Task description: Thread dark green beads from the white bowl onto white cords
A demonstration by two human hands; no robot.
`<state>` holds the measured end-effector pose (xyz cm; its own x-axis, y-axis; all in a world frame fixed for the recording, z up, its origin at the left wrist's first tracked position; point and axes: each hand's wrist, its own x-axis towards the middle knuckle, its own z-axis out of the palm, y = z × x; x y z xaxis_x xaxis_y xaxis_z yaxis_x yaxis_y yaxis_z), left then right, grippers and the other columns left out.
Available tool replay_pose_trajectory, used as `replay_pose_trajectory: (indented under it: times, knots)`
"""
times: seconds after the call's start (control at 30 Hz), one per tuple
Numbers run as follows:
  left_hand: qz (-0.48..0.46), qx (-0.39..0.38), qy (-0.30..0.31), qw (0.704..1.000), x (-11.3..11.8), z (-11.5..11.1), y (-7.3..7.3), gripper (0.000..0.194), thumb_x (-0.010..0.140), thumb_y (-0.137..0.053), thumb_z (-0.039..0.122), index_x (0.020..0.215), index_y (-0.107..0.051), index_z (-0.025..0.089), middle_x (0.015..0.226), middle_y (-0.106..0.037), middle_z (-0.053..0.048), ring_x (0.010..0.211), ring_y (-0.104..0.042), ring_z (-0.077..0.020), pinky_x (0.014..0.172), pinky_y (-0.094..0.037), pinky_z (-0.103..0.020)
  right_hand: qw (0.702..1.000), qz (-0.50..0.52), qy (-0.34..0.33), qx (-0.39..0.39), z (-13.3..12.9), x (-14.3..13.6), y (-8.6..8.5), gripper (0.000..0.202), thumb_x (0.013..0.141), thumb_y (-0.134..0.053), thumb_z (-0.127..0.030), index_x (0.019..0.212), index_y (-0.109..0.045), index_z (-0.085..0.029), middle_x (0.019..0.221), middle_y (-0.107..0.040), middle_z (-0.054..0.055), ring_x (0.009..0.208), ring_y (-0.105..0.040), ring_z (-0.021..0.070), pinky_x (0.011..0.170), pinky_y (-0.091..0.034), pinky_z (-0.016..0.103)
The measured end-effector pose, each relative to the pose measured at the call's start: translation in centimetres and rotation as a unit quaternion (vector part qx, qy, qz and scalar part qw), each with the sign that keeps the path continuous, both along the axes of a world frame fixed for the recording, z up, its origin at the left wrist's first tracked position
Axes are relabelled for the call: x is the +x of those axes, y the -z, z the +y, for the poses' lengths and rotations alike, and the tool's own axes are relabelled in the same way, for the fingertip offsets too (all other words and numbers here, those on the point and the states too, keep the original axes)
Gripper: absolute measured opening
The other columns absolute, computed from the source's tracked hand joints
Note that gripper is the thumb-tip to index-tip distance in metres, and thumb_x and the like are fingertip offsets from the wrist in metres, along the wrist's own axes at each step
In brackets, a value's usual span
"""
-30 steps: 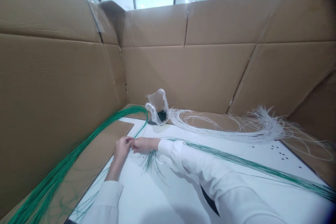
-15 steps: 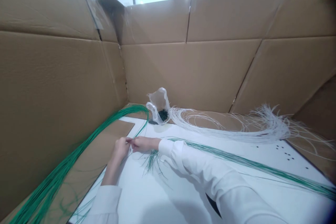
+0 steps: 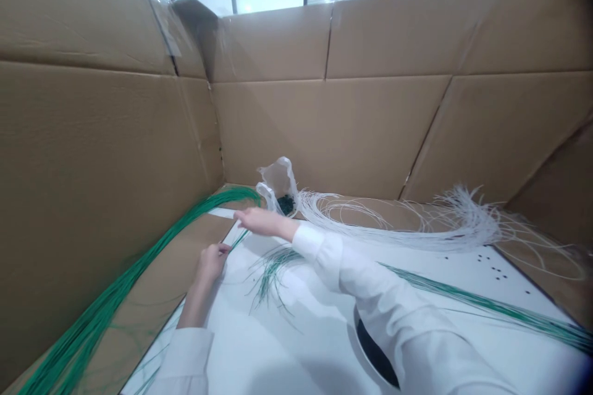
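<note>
My left hand [image 3: 214,261] is closed in a pinch on thin green wires [image 3: 239,238] at the left edge of the white board [image 3: 296,339]. My right hand [image 3: 262,222] is farther up the same strands, its fingers closed round them; the exact grip is partly hidden. From there the strands lead toward a thick green wire bundle [image 3: 143,259] that curves along the left side. Below my right wrist fan the loose ends of another green bundle [image 3: 271,278], which passes under my sleeve and on to the right.
A clear plastic bag [image 3: 280,182] with small dark pieces stands at the back. A looped white wire bundle [image 3: 393,236] lies right of it. Small black bits [image 3: 498,270] dot the board. Cardboard walls [image 3: 324,129] enclose the area. A dark round shape [image 3: 376,352] shows beneath my right arm.
My right hand has moved up and away from my left hand along the green strands, toward the bag. My left hand has stayed nearly in place. More of the dark round shape shows.
</note>
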<state>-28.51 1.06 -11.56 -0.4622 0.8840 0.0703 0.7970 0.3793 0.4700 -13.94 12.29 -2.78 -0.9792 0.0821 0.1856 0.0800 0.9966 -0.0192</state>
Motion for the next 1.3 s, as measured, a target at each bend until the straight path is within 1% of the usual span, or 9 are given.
replay_pose_trajectory:
  times: [0.2, 0.33, 0.43, 0.57, 0.7, 0.9, 1.03, 1.17, 1.3]
  knots:
    - [-0.009, 0.018, 0.002, 1.0, 0.1, -0.2, 0.0, 0.028, 0.071, -0.046, 0.011, 0.087, -0.068, 0.014, 0.093, -0.069, -0.008, 0.089, -0.062, -0.0203, 0.076, -0.044, -0.022, 0.959, 0.269, 0.088, -0.016, 1.8, 5.0, -11.0, 0.023, 0.087, -0.041, -0.023, 0.085, -0.061, -0.012, 0.084, -0.06, 0.005, 0.077, -0.053, 0.0117, 0.072, -0.039, 0.024]
    - [-0.011, 0.031, -0.006, 0.999, 0.2, -0.3, -0.1, 0.028, 0.07, -0.046, 0.013, 0.086, -0.069, 0.014, 0.088, -0.069, -0.009, 0.086, -0.062, -0.0222, 0.075, -0.044, -0.025, 0.814, 0.556, 0.153, -0.071, 2.0, 10.5, -15.3, 0.022, 0.081, -0.049, -0.031, 0.079, -0.063, -0.014, 0.075, -0.061, 0.001, 0.065, -0.05, 0.0094, 0.065, -0.038, 0.023]
    - [-0.007, 0.049, -0.01, 0.999, 0.4, -0.2, -0.4, 0.028, 0.066, -0.047, 0.011, 0.085, -0.069, 0.013, 0.09, -0.068, -0.011, 0.088, -0.061, -0.0253, 0.077, -0.043, -0.029, 0.769, 0.611, 0.159, -0.101, 2.1, 14.4, -16.3, 0.023, 0.078, -0.053, -0.035, 0.074, -0.064, -0.015, 0.068, -0.06, -0.001, 0.06, -0.048, 0.0083, 0.06, -0.037, 0.022]
    - [-0.017, 0.126, 0.032, 0.991, 2.4, -0.3, -2.8, 0.034, 0.069, -0.051, 0.024, 0.1, -0.063, 0.015, 0.107, -0.061, -0.01, 0.102, -0.053, -0.0231, 0.084, -0.04, -0.028, 0.74, 0.634, 0.184, -0.13, 1.1, 18.5, -16.0, 0.022, 0.074, -0.057, -0.034, 0.072, -0.066, -0.013, 0.061, -0.058, -0.002, 0.055, -0.046, 0.0074, 0.055, -0.036, 0.022]
    - [-0.198, 0.23, 0.131, 0.944, 8.5, -1.4, -8.4, 0.04, 0.07, -0.056, 0.042, 0.101, -0.061, 0.017, 0.102, -0.06, -0.007, 0.08, -0.053, -0.0184, 0.064, -0.039, -0.024, 0.731, 0.62, 0.22, -0.181, -1.4, 21.5, -14.3, 0.021, 0.071, -0.06, -0.032, 0.072, -0.067, -0.013, 0.057, -0.057, -0.002, 0.051, -0.044, 0.0073, 0.05, -0.035, 0.021]
    - [-0.553, 0.183, 0.274, 0.765, 20.2, -1.0, -15.4, 0.034, 0.072, -0.056, 0.04, 0.096, -0.066, 0.017, 0.091, -0.059, -0.005, 0.053, -0.036, -0.0046, 0.047, -0.029, -0.016, 0.704, 0.61, 0.26, -0.252, -4.6, 24.9, -9.8, 0.024, 0.069, -0.062, -0.036, 0.074, -0.068, -0.014, 0.063, -0.062, 0.002, 0.056, -0.051, 0.0101, 0.051, -0.038, 0.022]
    - [-0.677, 0.172, 0.257, 0.668, 24.4, 0.9, -16.1, 0.034, 0.07, -0.063, 0.037, 0.09, -0.066, 0.011, 0.091, -0.059, -0.007, 0.049, -0.033, -0.0012, 0.042, -0.028, -0.014, 0.673, 0.625, 0.286, -0.273, -5.3, 27.0, -7.7, 0.024, 0.068, -0.062, -0.036, 0.075, -0.068, -0.014, 0.067, -0.064, 0.003, 0.059, -0.054, 0.012, 0.054, -0.041, 0.024]
    - [-0.746, 0.299, 0.181, 0.566, 25.0, 3.5, -15.8, 0.021, 0.07, -0.065, 0.027, 0.086, -0.065, 0.012, 0.082, -0.06, -0.003, 0.044, -0.032, 0.0007, 0.037, -0.026, -0.012, 0.714, 0.571, 0.303, -0.27, -5.4, 29.5, -6.3, 0.021, 0.068, -0.063, -0.035, 0.07, -0.068, -0.015, 0.068, -0.066, 0.003, 0.064, -0.056, 0.0137, 0.062, -0.042, 0.026]
    - [-0.764, 0.305, 0.148, 0.55, 23.8, 4.7, -15.5, 0.009, 0.07, -0.063, 0.019, 0.077, -0.063, 0.012, 0.068, -0.058, 0.0, 0.039, -0.029, 0.0014, 0.034, -0.024, -0.01, 0.727, 0.536, 0.326, -0.28, -4.2, 31.4, -4.5, 0.022, 0.067, -0.063, -0.036, 0.068, -0.069, -0.015, 0.068, -0.067, 0.004, 0.066, -0.058, 0.0159, 0.062, -0.043, 0.027]
